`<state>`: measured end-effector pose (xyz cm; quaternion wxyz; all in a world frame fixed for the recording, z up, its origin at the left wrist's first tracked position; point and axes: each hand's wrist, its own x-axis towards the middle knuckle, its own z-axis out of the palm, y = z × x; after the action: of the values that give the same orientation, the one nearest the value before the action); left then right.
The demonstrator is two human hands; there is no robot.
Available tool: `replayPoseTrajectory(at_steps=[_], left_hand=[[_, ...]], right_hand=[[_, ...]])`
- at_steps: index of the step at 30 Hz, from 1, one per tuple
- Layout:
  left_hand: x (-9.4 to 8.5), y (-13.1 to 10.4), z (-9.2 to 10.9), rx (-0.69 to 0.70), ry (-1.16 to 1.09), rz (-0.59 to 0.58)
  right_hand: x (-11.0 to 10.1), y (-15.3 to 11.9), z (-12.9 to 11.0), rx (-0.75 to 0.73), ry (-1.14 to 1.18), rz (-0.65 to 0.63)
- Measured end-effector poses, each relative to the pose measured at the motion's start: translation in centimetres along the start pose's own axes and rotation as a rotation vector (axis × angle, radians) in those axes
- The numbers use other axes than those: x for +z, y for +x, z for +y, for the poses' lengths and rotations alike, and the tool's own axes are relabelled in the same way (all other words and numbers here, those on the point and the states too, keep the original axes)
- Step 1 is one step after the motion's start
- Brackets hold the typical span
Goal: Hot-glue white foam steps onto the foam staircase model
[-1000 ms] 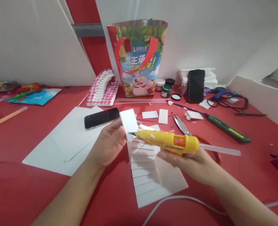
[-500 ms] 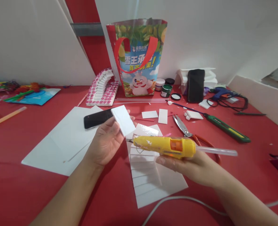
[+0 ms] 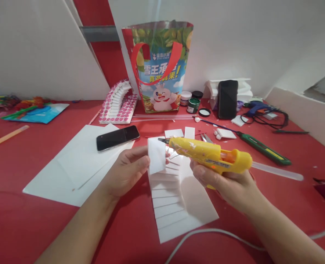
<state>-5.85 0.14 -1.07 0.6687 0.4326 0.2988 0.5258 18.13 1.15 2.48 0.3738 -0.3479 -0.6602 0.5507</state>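
Note:
Between the thumb and fingers of my left hand is a small white rectangular card, held upright. My right hand is wrapped round a yellow glue gun, whose dark nozzle points left at the card's upper right edge. A clear glue stick sticks out of the gun's back. Below both hands a white sheet lies on the table, with a row of overlapping white strips along its left side. The card hides the top of that row.
A black phone lies on white paper at left. Behind stand a bag, a pink-dotted model and paint jars. A green cutter lies right; a white cable crosses the front.
The card has moved slightly right and down and turned more upright. The glue gun has moved right and up, its nozzle now at the card's upper edge. More of the phone shows.

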Motion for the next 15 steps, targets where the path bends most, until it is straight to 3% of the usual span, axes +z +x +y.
replayPoseTrajectory(at_steps=[15], left_hand=[[0.26,-0.04,0.38,-0.031,0.04,-0.025]], right_hand=[[0.22,0.16,-0.64,0.0,-0.071,0.011]])
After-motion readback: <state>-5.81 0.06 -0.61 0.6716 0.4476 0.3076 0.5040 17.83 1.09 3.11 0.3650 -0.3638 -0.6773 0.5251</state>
